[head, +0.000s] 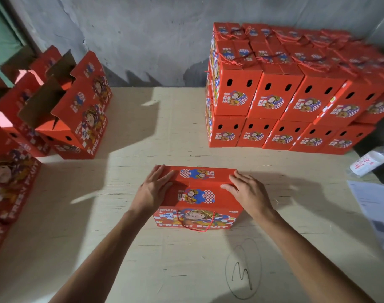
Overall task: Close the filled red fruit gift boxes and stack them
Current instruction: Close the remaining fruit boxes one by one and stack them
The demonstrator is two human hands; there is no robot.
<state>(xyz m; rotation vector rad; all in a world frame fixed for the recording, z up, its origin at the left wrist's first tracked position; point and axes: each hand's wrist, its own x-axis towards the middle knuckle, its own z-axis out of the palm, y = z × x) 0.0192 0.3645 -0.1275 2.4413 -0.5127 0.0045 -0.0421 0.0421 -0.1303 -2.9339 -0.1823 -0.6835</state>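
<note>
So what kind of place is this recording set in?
Probably a small packing or storage room: stacked closed boxes against a rough grey wall, open boxes at left, and both hands on one box on a plywood table.

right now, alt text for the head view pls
Both hands, left hand and right hand, press flat on a closed red gift box on a pale table. Stacked closed boxes stand far right, open boxes left.

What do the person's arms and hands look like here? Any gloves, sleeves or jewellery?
Both arms are bare as far up as the picture shows: no sleeves in view. The left hand and the right hand wear no gloves, and no rings, watch or wristbands show.
</note>
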